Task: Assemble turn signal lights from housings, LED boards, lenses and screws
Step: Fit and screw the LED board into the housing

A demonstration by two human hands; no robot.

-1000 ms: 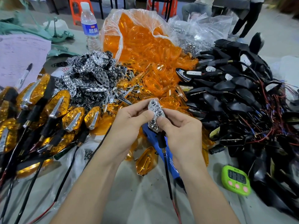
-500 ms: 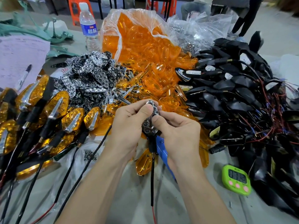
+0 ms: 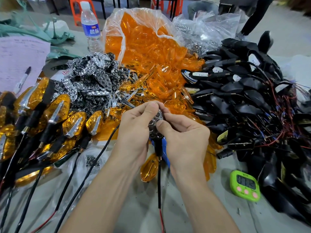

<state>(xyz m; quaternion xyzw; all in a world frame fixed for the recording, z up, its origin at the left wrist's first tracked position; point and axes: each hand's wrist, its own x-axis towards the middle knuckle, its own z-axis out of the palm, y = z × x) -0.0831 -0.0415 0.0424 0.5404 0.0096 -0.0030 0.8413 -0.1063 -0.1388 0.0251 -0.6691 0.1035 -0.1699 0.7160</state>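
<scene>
Chrome, dimpled with round cups, glints between the two sets of fingertips: the half-built light (image 3: 155,127) sits pinched there, narrow end up. The left hand (image 3: 134,130) curls its thumb and forefinger over the upper tip. The right hand (image 3: 185,137) lays its thumb on the chrome face, its other fingers curled behind.

Below the fingers a black rubbery stem (image 3: 158,147) drops from the light. A thin black wire (image 3: 159,182) hangs on down between the wrists and ends in a red strand. Just under the right fingers shows a blue plastic tool (image 3: 166,153), and beside it lies one glossy amber lens (image 3: 149,169).

Beyond the fingertips a heap of clear orange lenses (image 3: 151,68) spills from a crinkled bag. Right of the right fingers, matt black housings (image 3: 235,98) tangle with red and blue wires. Left of the left fingers lie chrome reflectors (image 3: 94,78) and finished lights (image 3: 57,108), amber with silver blades.
</scene>
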